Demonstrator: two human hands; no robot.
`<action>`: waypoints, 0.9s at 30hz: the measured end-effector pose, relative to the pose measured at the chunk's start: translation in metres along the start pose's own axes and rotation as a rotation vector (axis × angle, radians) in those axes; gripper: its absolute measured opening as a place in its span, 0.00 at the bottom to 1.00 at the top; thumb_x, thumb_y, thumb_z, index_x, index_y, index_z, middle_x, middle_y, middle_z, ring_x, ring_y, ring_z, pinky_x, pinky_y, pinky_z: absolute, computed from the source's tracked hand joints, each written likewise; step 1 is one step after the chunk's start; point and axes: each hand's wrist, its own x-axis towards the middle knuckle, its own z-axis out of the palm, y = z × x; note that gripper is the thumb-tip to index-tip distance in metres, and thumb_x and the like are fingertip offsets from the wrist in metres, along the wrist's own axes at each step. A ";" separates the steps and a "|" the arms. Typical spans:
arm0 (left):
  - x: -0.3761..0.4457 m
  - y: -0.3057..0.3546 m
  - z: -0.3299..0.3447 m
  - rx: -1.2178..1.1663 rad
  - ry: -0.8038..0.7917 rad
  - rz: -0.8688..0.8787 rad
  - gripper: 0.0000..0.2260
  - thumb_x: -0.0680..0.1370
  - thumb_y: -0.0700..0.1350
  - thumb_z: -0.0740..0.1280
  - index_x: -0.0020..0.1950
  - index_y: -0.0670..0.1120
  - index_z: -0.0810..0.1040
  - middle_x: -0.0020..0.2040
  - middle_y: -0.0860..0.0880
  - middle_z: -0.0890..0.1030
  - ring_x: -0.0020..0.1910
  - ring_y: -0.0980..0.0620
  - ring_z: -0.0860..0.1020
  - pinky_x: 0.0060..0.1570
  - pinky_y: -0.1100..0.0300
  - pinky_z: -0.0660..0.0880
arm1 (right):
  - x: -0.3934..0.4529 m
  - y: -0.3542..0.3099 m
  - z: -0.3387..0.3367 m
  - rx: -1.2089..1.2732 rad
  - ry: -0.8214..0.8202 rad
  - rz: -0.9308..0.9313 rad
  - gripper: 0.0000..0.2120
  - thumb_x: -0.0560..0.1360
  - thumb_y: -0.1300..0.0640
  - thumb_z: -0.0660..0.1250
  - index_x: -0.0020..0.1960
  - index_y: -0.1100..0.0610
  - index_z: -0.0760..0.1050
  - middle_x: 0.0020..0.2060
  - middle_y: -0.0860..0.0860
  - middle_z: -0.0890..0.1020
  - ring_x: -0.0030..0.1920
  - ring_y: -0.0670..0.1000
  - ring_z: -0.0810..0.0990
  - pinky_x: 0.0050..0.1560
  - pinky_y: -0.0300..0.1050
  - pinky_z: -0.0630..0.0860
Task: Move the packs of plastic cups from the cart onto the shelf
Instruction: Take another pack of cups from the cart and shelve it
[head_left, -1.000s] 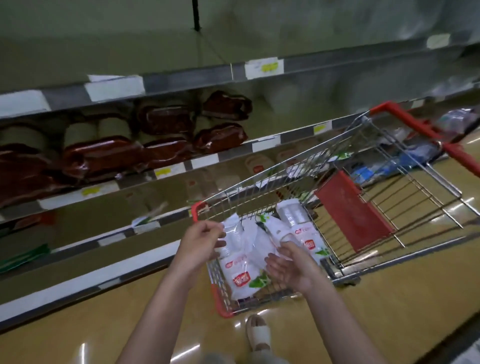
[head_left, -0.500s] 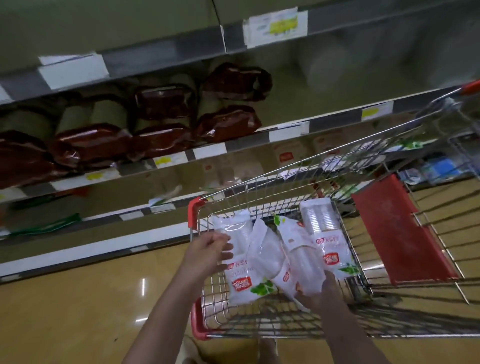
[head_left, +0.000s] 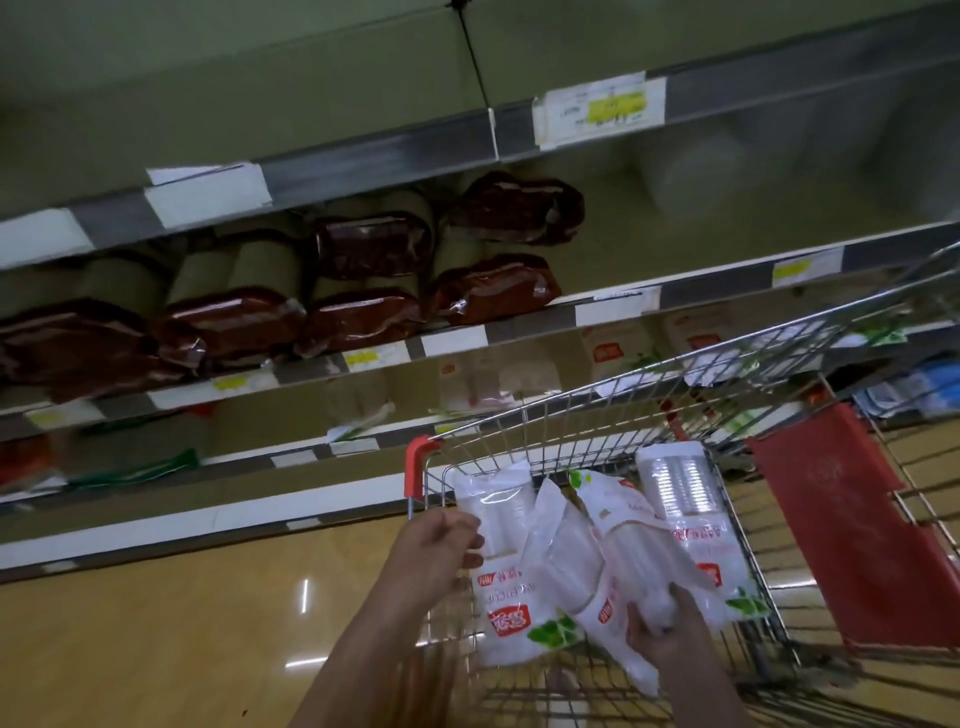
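Packs of plastic cups (head_left: 597, 545) sit in our cart, and none of them has gone up on the shelf yet. We will start with the big things and go down to the small ones.

The shelf (head_left: 519, 332) runs along in front of us, with many boards one over the other. Dark red packs (head_left: 363, 317) lie on the middle board. Lower down we can see white packs (head_left: 613, 353) with a red mark, a lot like ours, but they are blurry.

The cart (head_left: 727, 374) is made of wire and has a red corner (head_left: 418, 462) and a red flap (head_left: 852, 530). It stands on a shiny yellow floor (head_left: 156, 623), just beside the shelf.

There look to be four packs in the cart. They lean on each other in a loose pile. The left pack (head_left: 504, 561) lies by the wire wall. The right pack (head_left: 685, 499) shows the stacked cups through its clear wrap.

Our left hand (head_left: 436, 545) touches the side of the left pack, fingers bent against it. We cannot tell if it has a real hold. Our right hand (head_left: 660, 629) is wrapped around the low end of a middle pack (head_left: 628, 566). The two hands are apart.

What could go wrong? The wrap looks slippery, so a pack held only by its end could slide out and drop. Pulling one pack may tug the others, since they lean together. A pack could also catch on the cart's wires on the way up. Squeezing hard could crush the thin cups.
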 end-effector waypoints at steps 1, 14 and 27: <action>0.002 -0.001 0.000 0.001 -0.008 -0.002 0.07 0.80 0.43 0.61 0.48 0.44 0.77 0.50 0.44 0.81 0.46 0.49 0.79 0.41 0.59 0.76 | -0.001 -0.008 0.004 -0.005 0.023 0.014 0.28 0.72 0.55 0.69 0.68 0.60 0.66 0.57 0.62 0.79 0.57 0.63 0.80 0.56 0.53 0.76; 0.029 -0.026 0.056 -0.055 -0.218 -0.231 0.30 0.72 0.56 0.70 0.69 0.45 0.65 0.58 0.42 0.77 0.54 0.43 0.79 0.54 0.49 0.77 | -0.044 -0.076 0.007 1.091 -0.044 0.362 0.25 0.72 0.60 0.70 0.67 0.61 0.70 0.63 0.60 0.77 0.57 0.56 0.78 0.53 0.47 0.77; 0.028 -0.028 0.068 -0.454 -0.248 -0.136 0.33 0.59 0.37 0.80 0.62 0.41 0.74 0.55 0.38 0.83 0.50 0.38 0.83 0.45 0.45 0.82 | -0.117 -0.101 -0.001 0.883 -0.469 0.501 0.35 0.65 0.36 0.68 0.45 0.70 0.80 0.32 0.60 0.77 0.32 0.56 0.73 0.34 0.44 0.66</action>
